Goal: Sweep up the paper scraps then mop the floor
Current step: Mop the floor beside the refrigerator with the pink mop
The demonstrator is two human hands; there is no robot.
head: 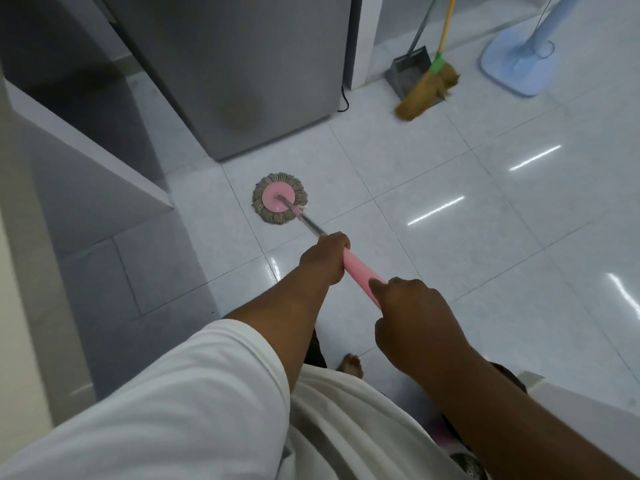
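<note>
A round mop head (279, 198) with a pink disc and grey strings lies flat on the white tiled floor (450, 209), close to the corner of a grey appliance. Its metal shaft runs back to a pink handle (360, 271). My left hand (325, 258) grips the handle further down, near where the metal shaft begins. My right hand (415, 317) grips the pink handle's upper end, closer to my body. No paper scraps show on the floor.
A grey appliance (235, 71) stands ahead, with a grey ledge (86, 140) to the left. A broom (426, 88) and grey dustpan (408, 71) lean at the back wall. A light blue fan base (519, 60) sits at the top right. My bare foot (350, 364) is below the hands.
</note>
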